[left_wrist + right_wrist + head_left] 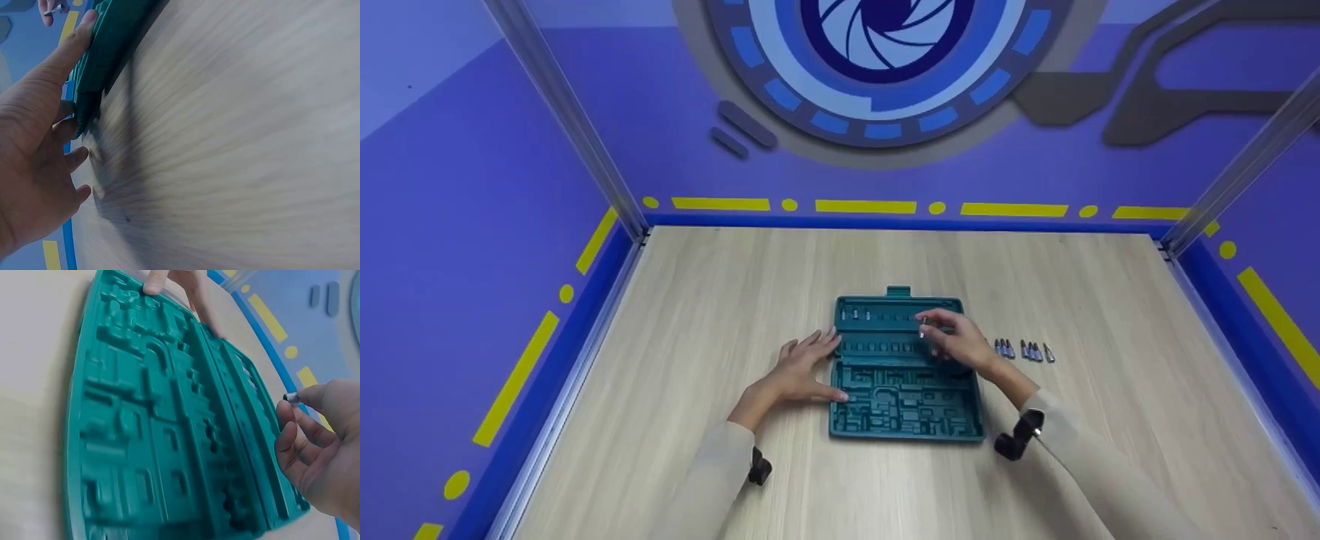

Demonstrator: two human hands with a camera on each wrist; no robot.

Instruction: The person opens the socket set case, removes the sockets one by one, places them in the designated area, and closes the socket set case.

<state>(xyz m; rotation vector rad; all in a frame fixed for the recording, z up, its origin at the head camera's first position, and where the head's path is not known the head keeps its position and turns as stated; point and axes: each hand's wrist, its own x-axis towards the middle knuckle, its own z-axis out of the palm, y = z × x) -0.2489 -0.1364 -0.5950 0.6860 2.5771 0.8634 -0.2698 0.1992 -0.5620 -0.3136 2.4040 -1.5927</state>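
Note:
A green plastic tool case (907,435) lies opened flat, its moulded slots facing up. Several small metal bits (855,315) sit in its top row, toward the left. My left hand (802,371) rests against the case's left side, thumb on the rim and fingers spread; the left wrist view shows the thumb (79,39) on the case edge. Between thumb and fingertips, my right hand (956,341) pinches a small silver socket bit (291,397) above the top rows. A hollow end of it faces the right wrist camera.
Several more metal bits (1036,351) lie in small groups on the wooden table (720,285), right of the case. Blue panels (607,97) with yellow marks enclose the table at the back and sides. A latch tab (898,291) sticks out from the case's far edge.

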